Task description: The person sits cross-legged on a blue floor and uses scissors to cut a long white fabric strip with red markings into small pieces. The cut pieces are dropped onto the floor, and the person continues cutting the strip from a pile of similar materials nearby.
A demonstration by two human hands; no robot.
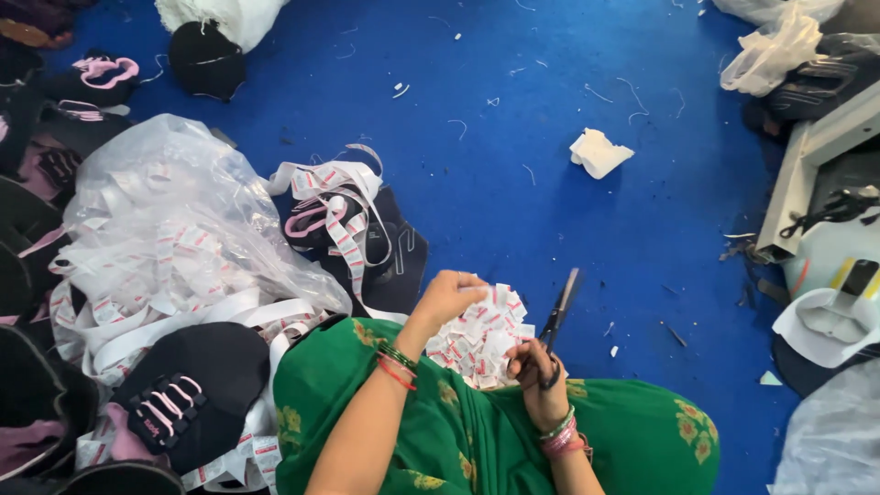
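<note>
Clear plastic bag [156,197]: lies open on its side at the far left, on a heap of black shoe uppers [188,385] with pink lacing; it is stuffed with white label tape printed in red, and loose loops spill from its mouth toward the lap.
Label tape [341,215]: one long strip runs out of the bag, over another dark upper, and down to the left hand; it looks uncut along this stretch.
Left hand [449,298]: closed in a pinch on the tape's end or on a cut label at the top of the pile; which of the two cannot be told.
Cut labels [481,339]: a loose pile of small white and red pieces resting on the green cloth [477,440] over the lap, between the two hands.
Right hand [541,371]: fingers through the handles of the black scissors [559,316], gripping them; the blades point up and away, seemingly closed or nearly so, just beside the pile.
Doing it well: probably keep the tape taut in the left pinch, feed one label's length at a time, cut square in the gap between prints, and let pieces fall onto the pile, not the blue floor [513,202].
Right-side bags: a white plastic bag [770,50] at the top right and a greyish one [825,440] at the lower right; their contents are hidden.
</note>
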